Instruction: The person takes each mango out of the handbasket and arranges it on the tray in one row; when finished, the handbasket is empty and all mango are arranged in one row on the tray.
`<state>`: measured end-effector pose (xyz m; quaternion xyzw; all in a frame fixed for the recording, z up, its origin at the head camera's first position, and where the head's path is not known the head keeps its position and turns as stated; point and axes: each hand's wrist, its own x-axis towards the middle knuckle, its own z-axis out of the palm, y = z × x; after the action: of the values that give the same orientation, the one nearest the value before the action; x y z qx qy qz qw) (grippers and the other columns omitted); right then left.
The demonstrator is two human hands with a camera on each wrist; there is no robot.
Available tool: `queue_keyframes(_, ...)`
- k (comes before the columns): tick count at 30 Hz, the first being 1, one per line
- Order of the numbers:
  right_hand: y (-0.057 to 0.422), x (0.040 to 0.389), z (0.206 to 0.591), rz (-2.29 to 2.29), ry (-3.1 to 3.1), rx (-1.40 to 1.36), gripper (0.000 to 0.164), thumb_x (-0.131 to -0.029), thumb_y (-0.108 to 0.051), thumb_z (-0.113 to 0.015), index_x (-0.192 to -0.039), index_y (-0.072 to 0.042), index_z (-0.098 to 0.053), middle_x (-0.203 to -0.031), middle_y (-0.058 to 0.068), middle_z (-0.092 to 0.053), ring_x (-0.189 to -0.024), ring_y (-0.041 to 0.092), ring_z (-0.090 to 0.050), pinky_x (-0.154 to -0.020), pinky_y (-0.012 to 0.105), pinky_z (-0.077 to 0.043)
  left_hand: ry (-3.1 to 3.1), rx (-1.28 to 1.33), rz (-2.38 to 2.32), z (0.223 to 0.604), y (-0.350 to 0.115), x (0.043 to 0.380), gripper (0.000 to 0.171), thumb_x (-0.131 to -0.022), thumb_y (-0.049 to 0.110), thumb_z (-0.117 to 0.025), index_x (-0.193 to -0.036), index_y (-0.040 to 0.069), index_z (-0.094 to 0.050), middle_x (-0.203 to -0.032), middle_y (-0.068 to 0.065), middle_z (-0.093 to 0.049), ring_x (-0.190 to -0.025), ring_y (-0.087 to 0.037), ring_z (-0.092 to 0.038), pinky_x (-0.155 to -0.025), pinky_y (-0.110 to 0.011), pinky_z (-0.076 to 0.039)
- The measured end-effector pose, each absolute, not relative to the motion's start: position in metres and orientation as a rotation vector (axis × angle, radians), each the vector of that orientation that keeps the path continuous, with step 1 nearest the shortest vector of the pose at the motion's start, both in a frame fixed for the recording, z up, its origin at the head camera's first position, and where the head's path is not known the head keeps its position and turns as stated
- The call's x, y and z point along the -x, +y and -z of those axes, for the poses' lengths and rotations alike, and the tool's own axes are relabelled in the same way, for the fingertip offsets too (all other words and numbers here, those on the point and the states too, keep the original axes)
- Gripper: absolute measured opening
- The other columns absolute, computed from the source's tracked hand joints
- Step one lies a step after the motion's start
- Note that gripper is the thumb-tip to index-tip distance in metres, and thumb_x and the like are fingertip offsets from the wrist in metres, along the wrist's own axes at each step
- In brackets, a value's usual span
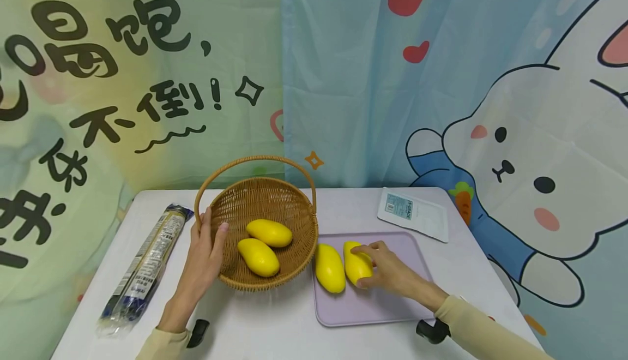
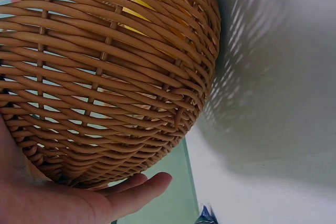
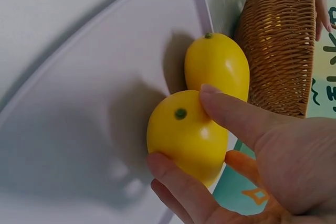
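My left hand [image 1: 205, 253] grips the left side of a brown wicker basket [image 1: 265, 202], thumb at the rim and fingers along the outer wall. Two yellow mangoes lie inside, an upper mango [image 1: 270, 233] and a lower mango [image 1: 258, 258]. From the left wrist view, the basket's woven outside [image 2: 100, 72] fills much of the picture. Over a pale purple tray [image 1: 343, 311], my right hand [image 1: 392, 273] holds a mango [image 3: 184, 135] between thumb and fingers. Just left of it, another mango [image 1: 330, 268] rests on the tray, close to the basket.
A long clear-wrapped package [image 1: 147, 262] with printed labels lies at the table's left. Behind the tray is a flat white pouch [image 1: 414, 214] with a blue label. A printed curtain [image 1: 333, 76] hangs behind the white table [image 1: 260, 322].
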<state>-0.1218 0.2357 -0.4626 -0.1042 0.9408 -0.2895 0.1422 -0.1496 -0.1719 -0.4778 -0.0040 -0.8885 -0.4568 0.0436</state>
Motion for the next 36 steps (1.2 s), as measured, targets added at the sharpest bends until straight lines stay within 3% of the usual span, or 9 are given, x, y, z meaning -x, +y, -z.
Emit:
queue_keyframes(6,0.235,0.120,0.466,0.804,2.747,0.299,0.068,-0.078,-0.022,-0.089,-0.138,-0.013,-0.059,-0.135,0.022,-0.048,-0.101,0.028,-0.057,-0.095,0.052,-0.050,-2.714,0.012,1.400,0.478,-0.172,0.149,0.074,-0.108,0.054,-0.031,-0.165,0.018,-0.002,-0.167,-0.028,-0.006,-0.151,-0.051,-0.020,-0.117,-0.070,-0.023)
queue_keyframes(13,0.235,0.120,0.466,0.787,2.758,0.292,0.069,-0.079,-0.024,-0.088,-0.140,-0.015,-0.058,-0.138,0.021,-0.047,-0.099,0.029,-0.058,-0.091,0.049,-0.051,-2.711,0.014,1.404,0.478,-0.171,0.150,0.073,-0.108,0.055,-0.031,-0.165,0.020,-0.001,-0.168,-0.026,-0.005,-0.151,-0.051,-0.021,-0.117,-0.071,-0.023)
queue_keyframes(19,0.237,0.124,0.462,0.790,2.765,0.291,0.070,-0.080,-0.026,-0.088,-0.141,-0.014,-0.057,-0.137,0.020,-0.048,-0.109,0.033,-0.061,-0.090,0.047,-0.054,-2.714,0.013,1.395,0.477,-0.171,0.150,0.074,-0.108,0.055,-0.031,-0.165,0.018,-0.001,-0.168,-0.027,-0.005,-0.151,-0.051,-0.021,-0.117,-0.070,-0.023)
queue_keyframes(36,0.241,0.146,0.393,0.772,2.926,0.484,0.067,-0.087,-0.028,-0.082,-0.146,-0.015,-0.053,-0.139,0.021,-0.050,-0.119,0.039,-0.058,-0.089,0.051,-0.058,-2.707,0.016,1.410,0.478,-0.171,0.149,0.074,-0.108,0.055,-0.031,-0.165,0.019,0.000,-0.167,-0.027,-0.005,-0.150,-0.051,-0.020,-0.117,-0.070,-0.022)
